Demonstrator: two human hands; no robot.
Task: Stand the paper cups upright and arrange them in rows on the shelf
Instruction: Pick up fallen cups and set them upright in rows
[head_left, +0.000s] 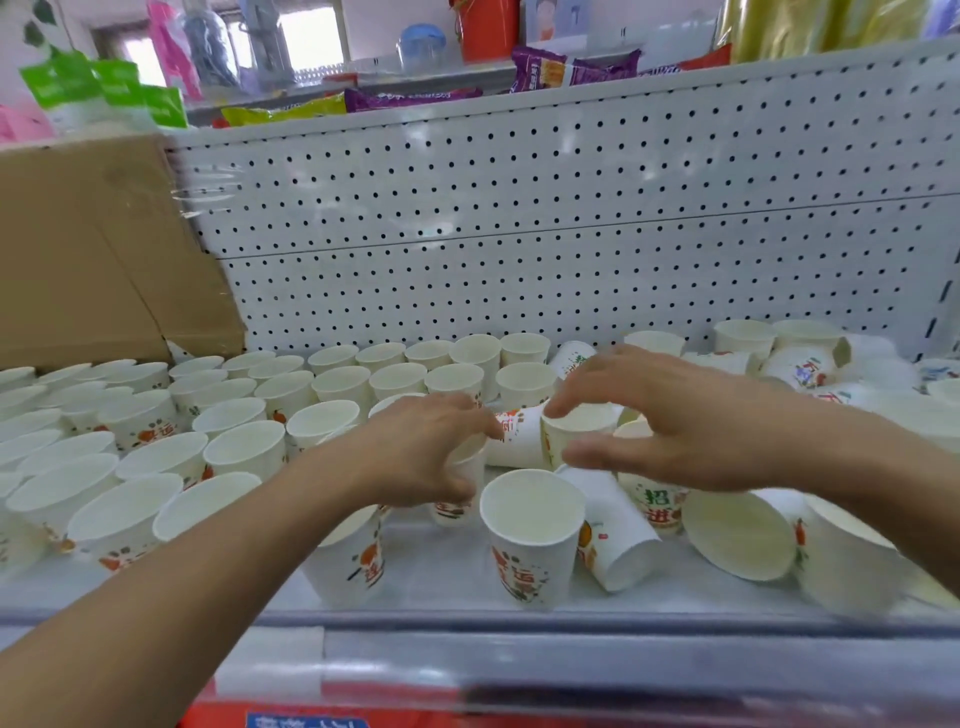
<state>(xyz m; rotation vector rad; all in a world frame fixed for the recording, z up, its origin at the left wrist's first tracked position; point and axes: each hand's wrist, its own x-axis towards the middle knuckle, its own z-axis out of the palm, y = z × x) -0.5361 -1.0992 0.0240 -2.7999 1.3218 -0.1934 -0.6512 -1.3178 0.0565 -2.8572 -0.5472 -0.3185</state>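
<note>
Shelf (457, 577) floor fills the lower half of the frame. Rows of upright cups (244, 452) stand left and centre, reaching back to the pegboard panel (519, 234). Cardboard box (78, 249) upper left, behind the rows. Toppled cups (618, 540) lower right, on their sides and touching. Single upright cup (532, 530) front centre, just left of them. Snack packets (410, 96) on the ledge above the panel. Left hand (431, 447) grips a centre cup (454, 506). Right hand (670, 415) arches over a neighbouring cup (582, 423) just to the right.
</note>
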